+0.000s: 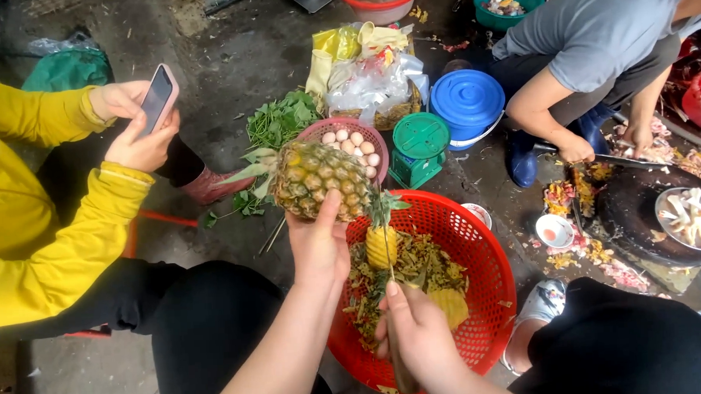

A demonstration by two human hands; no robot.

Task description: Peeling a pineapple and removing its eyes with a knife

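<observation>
A: Your left hand (pixel 319 248) is wrapped around the bottom of a whole unpeeled pineapple with yellow-green scaly skin (pixel 317 179), thumb up its side, holding it tipped sideways above the round red plastic mesh basket (pixel 490 289).

B: And your right hand (pixel 419 334) is closed on the handle of a thin-bladed knife (pixel 388 254), the blade pointing up toward the fruit.

A: Down in the basket lies a heap of peelings, with a small peeled yellow pineapple (pixel 381 246) just under the whole one.

B: Beyond your fruit, on the floor, a pink basket of pale eggs (pixel 352 142), beside a green kitchen scale (pixel 418 144) and a blue lidded plastic bucket (pixel 467 100).

A: To your left, a person in yellow sleeves holds a phone in a pink case (pixel 159 95) in both hands. To your right, a person in grey works at a dark round chopping block (pixel 634 210).
</observation>
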